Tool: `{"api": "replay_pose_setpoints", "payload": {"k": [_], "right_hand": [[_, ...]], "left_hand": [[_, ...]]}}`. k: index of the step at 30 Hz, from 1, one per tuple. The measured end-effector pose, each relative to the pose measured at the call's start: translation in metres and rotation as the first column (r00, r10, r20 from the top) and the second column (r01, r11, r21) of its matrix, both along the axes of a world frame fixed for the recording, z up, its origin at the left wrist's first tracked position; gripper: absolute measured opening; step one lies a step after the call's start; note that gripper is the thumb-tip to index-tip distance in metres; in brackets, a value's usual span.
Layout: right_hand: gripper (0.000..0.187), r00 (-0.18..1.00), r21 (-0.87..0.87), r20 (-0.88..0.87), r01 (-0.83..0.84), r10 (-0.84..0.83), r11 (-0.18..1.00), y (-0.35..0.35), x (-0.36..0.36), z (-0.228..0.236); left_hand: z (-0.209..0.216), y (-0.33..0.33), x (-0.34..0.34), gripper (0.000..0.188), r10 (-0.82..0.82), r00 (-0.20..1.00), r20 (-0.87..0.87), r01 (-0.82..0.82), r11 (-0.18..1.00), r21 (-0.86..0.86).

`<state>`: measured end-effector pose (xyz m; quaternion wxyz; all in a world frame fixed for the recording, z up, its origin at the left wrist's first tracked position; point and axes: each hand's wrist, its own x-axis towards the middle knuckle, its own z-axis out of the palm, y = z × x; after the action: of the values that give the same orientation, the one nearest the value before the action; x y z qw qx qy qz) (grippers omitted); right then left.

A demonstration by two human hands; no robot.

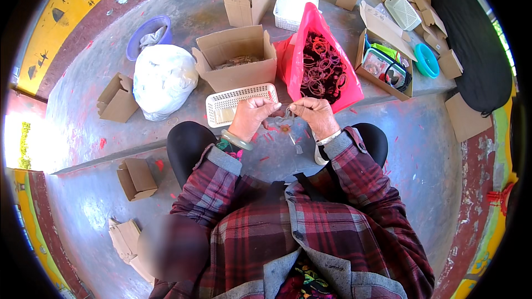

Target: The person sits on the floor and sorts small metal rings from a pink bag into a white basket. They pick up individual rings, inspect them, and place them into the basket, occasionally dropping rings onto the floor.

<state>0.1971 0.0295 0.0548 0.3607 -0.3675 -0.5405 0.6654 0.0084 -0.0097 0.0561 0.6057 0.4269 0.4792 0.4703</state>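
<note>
In front of my knees, my left hand (254,117) and my right hand (316,114) face each other, almost touching, thumbs and fingertips pinched together. Between them hangs a thin pale cord (288,115), apparently looped, held at the fingertips of both. A small brownish piece and a whitish tail show below it; I cannot tell whether they belong to the cord. My left hand partly covers the near right end of a cream perforated plastic basket (215,102). Beyond my right hand an open bright pink bag (351,84) holds many dark red and pink loops (321,69).
Behind the basket stands an open cardboard box (238,75) with small packets. A stuffed white plastic bag (165,80) and a purple basin (133,50) lie left. To the right are a box of packaged goods (382,69) and a teal basket (426,61). A raised step edge (111,155) crosses the floor.
</note>
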Motion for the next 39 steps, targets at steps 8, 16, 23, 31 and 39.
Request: {"api": "replay_pose_setpoints", "payload": {"k": [8,16,23,31,39], "right_hand": [[0.011,0.995,-0.089,-0.044,0.08,-0.084,0.993,0.001,0.0,0.0],[0.012,0.986,0.063,0.146,0.066,-0.075,0.996,0.002,-0.004,0.0],[0.01,0.964,0.153,0.265,-0.049,0.007,0.987,0.002,-0.001,0.001],[0.013,0.955,-0.274,-0.028,0.276,-0.294,0.921,0.008,0.003,-0.009],[0.011,0.986,-0.237,0.052,0.169,-0.161,0.957,0.009,0.003,-0.013]], "left_hand": [[0.003,-0.001,0.001,0.024,0.033,0.974,0.223,-0.016,0.997,-0.077],[-0.007,0.0,0.008,0.026,0.019,0.999,-0.042,-0.016,0.996,0.085],[-0.033,0.005,0.002,0.027,-0.061,0.934,-0.352,0.144,0.966,0.216],[-0.024,-0.001,0.015,0.025,-0.159,0.977,0.141,0.16,0.987,0.002],[-0.038,0.001,0.012,0.019,-0.122,0.976,0.182,0.139,0.987,-0.083]]}}
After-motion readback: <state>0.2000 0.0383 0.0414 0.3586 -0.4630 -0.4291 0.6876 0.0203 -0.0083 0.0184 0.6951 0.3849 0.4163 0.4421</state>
